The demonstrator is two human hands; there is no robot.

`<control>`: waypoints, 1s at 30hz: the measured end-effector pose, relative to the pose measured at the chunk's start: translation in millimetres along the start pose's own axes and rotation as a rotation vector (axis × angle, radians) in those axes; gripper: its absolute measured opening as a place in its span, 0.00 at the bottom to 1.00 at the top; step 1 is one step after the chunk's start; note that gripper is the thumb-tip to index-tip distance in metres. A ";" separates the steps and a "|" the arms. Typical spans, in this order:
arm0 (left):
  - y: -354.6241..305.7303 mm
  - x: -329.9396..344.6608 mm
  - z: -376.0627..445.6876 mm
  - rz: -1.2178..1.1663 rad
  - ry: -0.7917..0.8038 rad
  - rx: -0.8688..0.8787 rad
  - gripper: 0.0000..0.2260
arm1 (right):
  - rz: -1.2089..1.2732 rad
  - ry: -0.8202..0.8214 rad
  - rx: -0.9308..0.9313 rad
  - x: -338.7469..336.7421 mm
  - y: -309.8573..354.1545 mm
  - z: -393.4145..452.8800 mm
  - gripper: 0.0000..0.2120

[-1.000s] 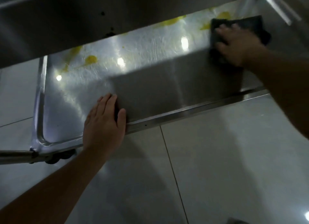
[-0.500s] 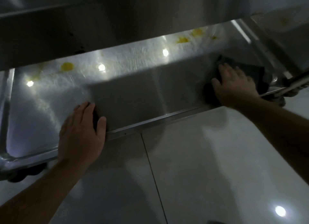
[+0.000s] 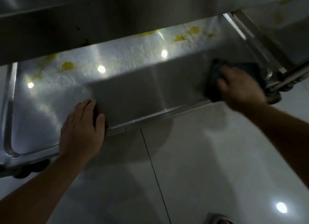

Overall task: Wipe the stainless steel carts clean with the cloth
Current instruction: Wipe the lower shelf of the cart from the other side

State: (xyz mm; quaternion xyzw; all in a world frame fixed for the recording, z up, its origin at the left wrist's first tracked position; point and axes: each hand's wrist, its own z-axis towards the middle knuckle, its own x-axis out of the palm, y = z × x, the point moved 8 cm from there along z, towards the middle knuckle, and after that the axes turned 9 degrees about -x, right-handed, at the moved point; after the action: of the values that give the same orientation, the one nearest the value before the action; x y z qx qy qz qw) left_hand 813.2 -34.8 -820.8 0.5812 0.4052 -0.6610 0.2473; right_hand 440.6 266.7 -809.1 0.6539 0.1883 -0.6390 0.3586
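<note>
Cart shelf point(image 3: 133, 96): right hand point(image 3: 240, 88) presses cloth point(image 3: 250, 68) at near-right corner; yellow stains point(image 3: 194, 30) lie beyond, along far edge. Left hand point(image 3: 82, 130) flat, bracing front rim.

We see our left hand point(image 3: 80, 128) flat on the near rim of the cart's lower shelf point(image 3: 133, 93), toward its left. Our right hand point(image 3: 239, 88) lies on the cloth point(image 3: 247, 68) at the shelf's right end. Stains point(image 3: 179, 38) lie along the far side, under the upper shelf point(image 3: 117, 23); floor point(image 3: 200, 157) lies nearer.
</note>
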 end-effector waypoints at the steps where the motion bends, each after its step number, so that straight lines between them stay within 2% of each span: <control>1: 0.6 0.5 0.4 -0.001 0.011 -0.006 0.31 | -0.030 0.005 0.161 -9.4 -34.1 1.1 0.31; 3: -0.2 0.5 -0.1 -0.006 0.009 0.002 0.31 | -0.097 0.070 0.359 -20.7 -73.3 0.4 0.34; 5: -2.1 -0.3 -0.5 -0.004 -0.009 0.009 0.30 | -0.121 0.127 0.374 -17.6 -72.8 0.8 0.40; 8: -2.9 -1.8 -0.8 0.006 -0.008 -0.016 0.31 | -0.183 0.091 0.336 -8.5 -31.6 -13.2 0.42; 10: -4.5 -3.6 -1.0 0.009 -0.003 -0.019 0.31 | -0.205 0.030 0.204 2.3 11.6 -32.9 0.39; 16: -6.7 -2.7 -2.7 0.049 0.024 -0.038 0.29 | -0.022 -0.028 -0.332 42.9 166.2 -73.4 0.24; 19: -6.7 -1.3 -2.0 0.050 0.031 -0.036 0.27 | 0.037 -0.012 -0.568 57.4 240.1 -74.6 0.22; 21: -5.6 -0.7 -2.2 0.045 0.034 -0.038 0.27 | 0.025 0.002 -0.670 63.2 265.0 -71.6 0.23; 23: -2.5 0.6 -1.4 0.043 0.043 -0.043 0.27 | -0.006 -0.025 -0.733 64.0 265.1 -68.5 0.24; 26: 0.6 1.6 0.9 0.038 0.063 -0.048 0.27 | -0.016 -0.088 -0.730 58.8 222.7 -62.1 0.22; 30: 2.6 4.1 1.8 0.048 0.088 -0.065 0.29 | -0.026 -0.247 -0.423 30.7 119.9 -46.7 0.24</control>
State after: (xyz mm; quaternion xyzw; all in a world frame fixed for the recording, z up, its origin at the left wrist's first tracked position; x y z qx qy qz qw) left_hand 813.5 -37.1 -825.5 0.6107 0.4228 -0.6153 0.2639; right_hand 561.3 212.8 -814.9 0.4788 0.2811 -0.6648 0.4997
